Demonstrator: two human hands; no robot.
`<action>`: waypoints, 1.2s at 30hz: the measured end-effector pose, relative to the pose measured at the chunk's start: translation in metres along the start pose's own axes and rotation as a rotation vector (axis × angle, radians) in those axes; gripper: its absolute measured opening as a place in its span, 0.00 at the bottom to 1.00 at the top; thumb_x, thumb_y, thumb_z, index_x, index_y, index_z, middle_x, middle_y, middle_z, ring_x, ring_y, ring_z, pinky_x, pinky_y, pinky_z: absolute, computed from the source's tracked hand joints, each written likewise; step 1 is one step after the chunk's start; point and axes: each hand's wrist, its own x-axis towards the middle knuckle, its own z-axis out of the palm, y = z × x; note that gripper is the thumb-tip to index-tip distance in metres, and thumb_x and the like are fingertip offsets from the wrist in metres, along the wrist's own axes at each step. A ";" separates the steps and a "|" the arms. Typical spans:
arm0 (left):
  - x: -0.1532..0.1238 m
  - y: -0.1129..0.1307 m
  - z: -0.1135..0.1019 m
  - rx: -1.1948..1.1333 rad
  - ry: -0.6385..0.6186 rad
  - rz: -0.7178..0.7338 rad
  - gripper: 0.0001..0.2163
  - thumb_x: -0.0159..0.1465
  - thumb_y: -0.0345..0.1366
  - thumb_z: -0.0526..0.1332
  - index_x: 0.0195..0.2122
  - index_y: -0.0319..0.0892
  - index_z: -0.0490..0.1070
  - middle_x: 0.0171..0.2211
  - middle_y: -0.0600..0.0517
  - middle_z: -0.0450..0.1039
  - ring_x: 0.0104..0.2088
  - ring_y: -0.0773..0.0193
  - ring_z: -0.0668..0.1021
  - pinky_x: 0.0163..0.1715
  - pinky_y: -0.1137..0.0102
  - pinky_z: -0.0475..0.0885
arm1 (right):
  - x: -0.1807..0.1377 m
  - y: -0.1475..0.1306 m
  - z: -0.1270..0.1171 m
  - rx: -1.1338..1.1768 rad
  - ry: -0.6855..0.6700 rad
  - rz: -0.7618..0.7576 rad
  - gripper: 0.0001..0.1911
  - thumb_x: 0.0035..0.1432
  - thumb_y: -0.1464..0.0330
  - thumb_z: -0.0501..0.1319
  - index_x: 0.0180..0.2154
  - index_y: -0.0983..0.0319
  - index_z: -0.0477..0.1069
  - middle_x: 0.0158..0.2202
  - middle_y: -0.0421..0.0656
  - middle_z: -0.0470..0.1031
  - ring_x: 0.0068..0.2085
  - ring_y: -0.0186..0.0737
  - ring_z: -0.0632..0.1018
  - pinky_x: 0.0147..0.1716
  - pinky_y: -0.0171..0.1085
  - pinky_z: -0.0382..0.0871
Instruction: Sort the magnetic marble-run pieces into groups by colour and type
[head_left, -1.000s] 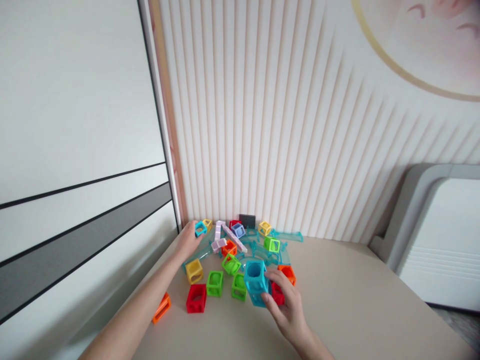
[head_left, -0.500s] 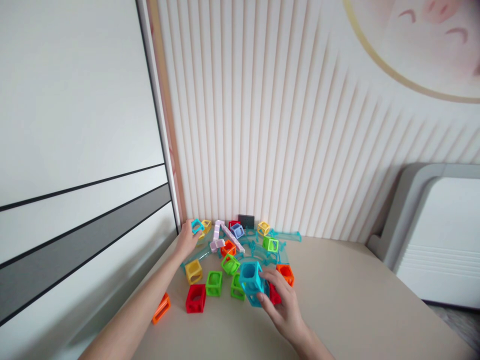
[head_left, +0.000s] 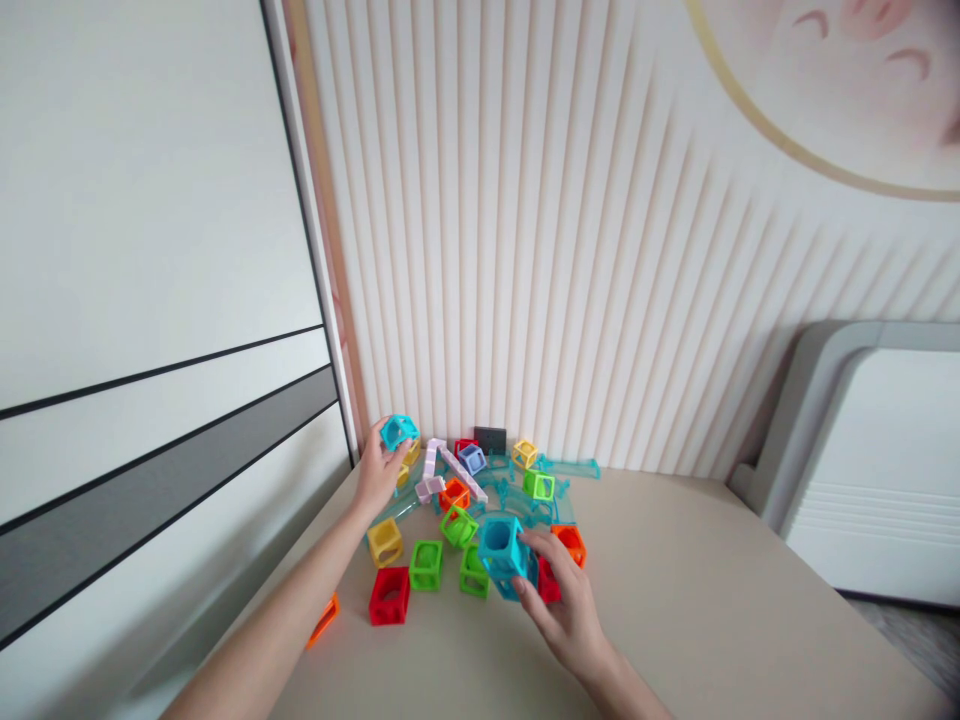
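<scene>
At the back left, my left hand (head_left: 380, 470) grips a blue open-sided cube block (head_left: 399, 432), held up above yellow cubes (head_left: 411, 455). My right hand (head_left: 562, 595) is closed around blue cube blocks (head_left: 501, 548) that look joined in a stack, raised above the near part of the table. Behind the right fingers, a red cube (head_left: 548, 580) and an orange cube (head_left: 571, 545) are partly hidden. Close by the stack are several green cubes (head_left: 474, 572). A red cube (head_left: 389, 596) and a yellow cube (head_left: 385, 541) lie between my two arms.
Clear teal track pieces (head_left: 517, 502) spread over the table (head_left: 675, 580) toward the ribbed wall (head_left: 480, 250). Pale pink bars (head_left: 459, 472) lie among them, near a black piece (head_left: 490, 440). A white cabinet (head_left: 165, 220) borders the left side. An orange cube (head_left: 322, 622) sits beside my left forearm.
My left hand has lifted its blue cube upward and slightly to the right, turning it. My right hand keeps its blue stack in nearly the same spot.
</scene>
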 end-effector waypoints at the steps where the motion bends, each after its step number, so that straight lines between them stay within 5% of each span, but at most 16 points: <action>1: -0.005 0.012 0.004 -0.111 -0.005 -0.019 0.27 0.64 0.48 0.64 0.60 0.45 0.60 0.53 0.44 0.72 0.50 0.55 0.79 0.52 0.59 0.74 | 0.000 0.001 0.000 0.000 0.023 0.015 0.22 0.62 0.68 0.64 0.57 0.54 0.68 0.50 0.48 0.78 0.49 0.49 0.79 0.48 0.43 0.76; 9: -0.082 0.083 0.049 -0.538 -0.185 -0.110 0.31 0.65 0.50 0.63 0.66 0.50 0.55 0.61 0.43 0.69 0.61 0.51 0.72 0.60 0.59 0.67 | 0.003 0.006 0.003 0.198 0.251 0.344 0.20 0.62 0.61 0.64 0.54 0.57 0.70 0.46 0.48 0.79 0.44 0.48 0.81 0.42 0.42 0.77; 13: -0.120 0.083 0.069 -0.631 -0.354 -0.090 0.27 0.66 0.43 0.64 0.62 0.51 0.55 0.64 0.42 0.64 0.64 0.51 0.69 0.59 0.58 0.69 | 0.016 0.009 0.003 0.477 0.445 0.586 0.25 0.61 0.53 0.64 0.55 0.58 0.69 0.47 0.48 0.80 0.43 0.47 0.81 0.37 0.41 0.78; 18: -0.146 0.072 0.079 -0.473 -0.473 -0.096 0.21 0.63 0.41 0.67 0.56 0.46 0.63 0.55 0.42 0.73 0.56 0.50 0.76 0.54 0.59 0.72 | 0.025 0.017 -0.001 0.610 0.638 0.802 0.29 0.55 0.49 0.68 0.51 0.58 0.71 0.49 0.45 0.80 0.47 0.49 0.81 0.41 0.41 0.78; 26: -0.163 0.075 0.072 -0.371 -0.537 -0.117 0.26 0.66 0.45 0.62 0.63 0.45 0.62 0.60 0.41 0.68 0.56 0.49 0.75 0.54 0.59 0.73 | 0.024 0.018 0.002 0.828 0.684 0.854 0.26 0.52 0.52 0.71 0.49 0.56 0.72 0.41 0.40 0.82 0.39 0.42 0.82 0.34 0.37 0.78; 36: -0.168 0.085 0.078 -0.465 -0.636 -0.269 0.33 0.65 0.55 0.60 0.65 0.40 0.61 0.37 0.47 0.73 0.36 0.57 0.76 0.39 0.64 0.73 | 0.026 0.014 0.003 0.872 0.640 0.763 0.22 0.55 0.55 0.71 0.48 0.54 0.71 0.44 0.39 0.81 0.39 0.39 0.82 0.37 0.37 0.78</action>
